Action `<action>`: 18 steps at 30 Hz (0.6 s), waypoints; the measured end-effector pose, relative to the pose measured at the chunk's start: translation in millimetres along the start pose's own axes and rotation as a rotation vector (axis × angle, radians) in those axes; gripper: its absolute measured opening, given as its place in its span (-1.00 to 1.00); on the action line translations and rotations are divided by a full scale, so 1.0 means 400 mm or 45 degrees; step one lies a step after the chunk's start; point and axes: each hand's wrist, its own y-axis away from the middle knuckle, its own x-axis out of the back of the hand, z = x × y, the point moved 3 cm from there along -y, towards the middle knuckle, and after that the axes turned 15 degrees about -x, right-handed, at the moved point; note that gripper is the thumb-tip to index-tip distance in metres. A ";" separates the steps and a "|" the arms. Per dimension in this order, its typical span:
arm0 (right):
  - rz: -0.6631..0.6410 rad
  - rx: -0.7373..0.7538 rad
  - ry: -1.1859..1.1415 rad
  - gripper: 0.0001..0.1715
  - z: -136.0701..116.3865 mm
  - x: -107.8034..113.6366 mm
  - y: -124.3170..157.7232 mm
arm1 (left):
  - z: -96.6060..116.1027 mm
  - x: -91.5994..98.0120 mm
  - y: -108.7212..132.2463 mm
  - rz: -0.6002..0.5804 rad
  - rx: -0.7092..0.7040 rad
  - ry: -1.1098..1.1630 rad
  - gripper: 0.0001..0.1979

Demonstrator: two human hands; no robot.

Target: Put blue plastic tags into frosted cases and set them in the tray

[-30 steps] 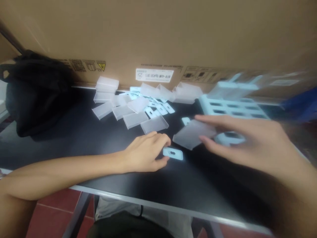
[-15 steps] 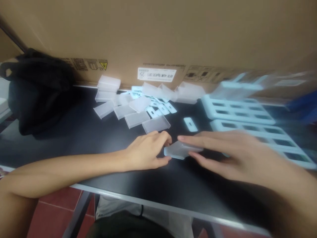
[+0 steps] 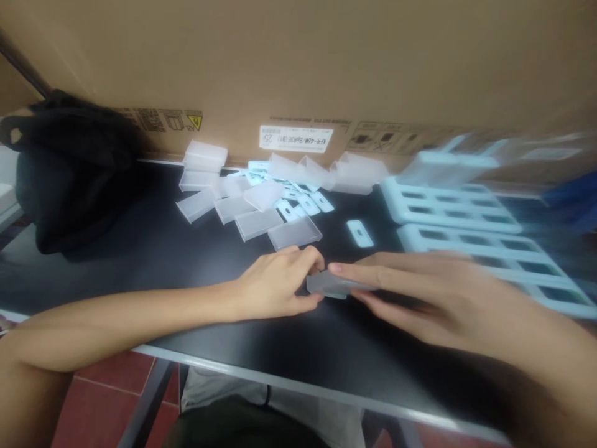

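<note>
In front of me both hands meet at a translucent plastic sleeve, a flat frosted case lying slantwise. Its right part is pinched between the thumb and fingers of my right hand, which is slightly blurred. My left hand has its fingers curled and thumb bent around the left end. A thin light-blue piece shows along the sleeve's lower edge; my fingers hide most of it. Just beyond the hands lies a single light-blue slotted plate.
Several frosted sleeves lie mixed with light-blue slotted plates at the back. Two light-blue racks with rectangular openings stand right. A black bag sits left. A large cardboard box walls off the black table's far side.
My right hand has shifted slightly left, and the sleeve in it has slid left toward my left hand and lies flatter. My left hand stays in nearly the same place.
</note>
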 end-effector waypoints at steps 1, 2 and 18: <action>0.000 -0.001 0.004 -0.38 0.000 0.002 0.000 | -0.001 -0.001 0.000 -0.004 0.001 0.001 -0.66; 0.001 0.000 0.009 -0.39 -0.001 0.003 0.001 | -0.002 -0.002 0.000 -0.007 0.002 0.004 -0.65; -0.061 -0.072 0.063 -0.46 -0.013 -0.007 -0.008 | 0.002 0.003 -0.001 -0.029 0.037 0.011 -0.66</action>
